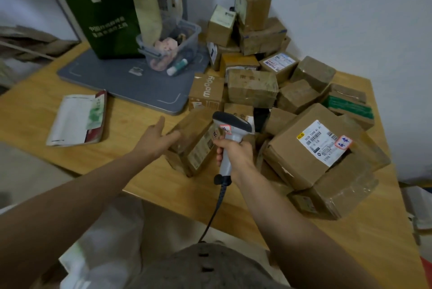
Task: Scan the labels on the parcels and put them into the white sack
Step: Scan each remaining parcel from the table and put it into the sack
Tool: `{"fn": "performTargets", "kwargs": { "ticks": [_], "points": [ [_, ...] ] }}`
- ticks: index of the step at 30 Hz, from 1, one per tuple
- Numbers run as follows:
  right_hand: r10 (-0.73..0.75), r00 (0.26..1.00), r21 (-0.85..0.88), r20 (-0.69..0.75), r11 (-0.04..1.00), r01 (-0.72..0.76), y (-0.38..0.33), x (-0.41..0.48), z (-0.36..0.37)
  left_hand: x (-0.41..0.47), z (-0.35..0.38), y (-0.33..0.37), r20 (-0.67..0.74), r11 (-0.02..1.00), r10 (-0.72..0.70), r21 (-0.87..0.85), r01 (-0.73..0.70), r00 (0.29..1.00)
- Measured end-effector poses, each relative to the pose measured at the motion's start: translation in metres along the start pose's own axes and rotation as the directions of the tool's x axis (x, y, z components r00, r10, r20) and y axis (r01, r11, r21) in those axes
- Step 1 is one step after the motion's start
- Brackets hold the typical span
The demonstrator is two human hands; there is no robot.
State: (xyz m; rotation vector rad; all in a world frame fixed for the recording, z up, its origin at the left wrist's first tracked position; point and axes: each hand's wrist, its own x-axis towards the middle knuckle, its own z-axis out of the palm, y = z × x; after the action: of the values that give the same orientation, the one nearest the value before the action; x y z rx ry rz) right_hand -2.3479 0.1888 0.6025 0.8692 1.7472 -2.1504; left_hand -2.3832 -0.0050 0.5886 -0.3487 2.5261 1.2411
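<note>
Right hand [236, 150] fingers curl round the grip of a white corded barcode scanner [230, 125]. Left hand [154, 139] fingers are straight, tips at a taped cardboard parcel [196, 146] at the scanner's 9 o'clock. Piled parcels [292, 101] spread from 12 to 4 o'clock; the white sack [105, 242] is at 7 o'clock.

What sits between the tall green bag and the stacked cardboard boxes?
A clear plastic tub, on the flat grey mat, shown in the head view.
</note>
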Motion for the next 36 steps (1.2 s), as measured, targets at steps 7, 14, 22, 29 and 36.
{"fn": "performTargets", "kwargs": {
  "ticks": [7,14,22,29,36],
  "points": [
    [0.013,1.0,-0.009,-0.009,1.0,-0.013,0.001,0.002,-0.007,0.008,0.021,0.027,0.055,0.756,-0.108,0.652,0.046,0.993],
    [0.014,1.0,0.029,-0.015,0.999,-0.013,0.001,0.001,-0.001,0.0,0.046,0.042,0.05,0.64,0.041,0.766,-0.065,0.998],
    [-0.003,0.994,-0.038,0.109,0.999,0.007,-0.003,-0.005,0.013,0.005,-0.032,0.002,0.097,0.969,-0.203,-0.122,0.214,0.974],
    [-0.057,0.96,-0.208,0.274,0.971,0.117,-0.006,-0.017,0.054,-0.005,-0.066,-0.038,0.012,0.871,-0.255,-0.431,0.236,0.967],
    [-0.003,0.923,-0.341,0.384,0.929,0.145,0.006,-0.025,0.069,-0.016,-0.089,-0.064,-0.101,0.821,-0.301,-0.533,0.204,0.948]
  ]
}}
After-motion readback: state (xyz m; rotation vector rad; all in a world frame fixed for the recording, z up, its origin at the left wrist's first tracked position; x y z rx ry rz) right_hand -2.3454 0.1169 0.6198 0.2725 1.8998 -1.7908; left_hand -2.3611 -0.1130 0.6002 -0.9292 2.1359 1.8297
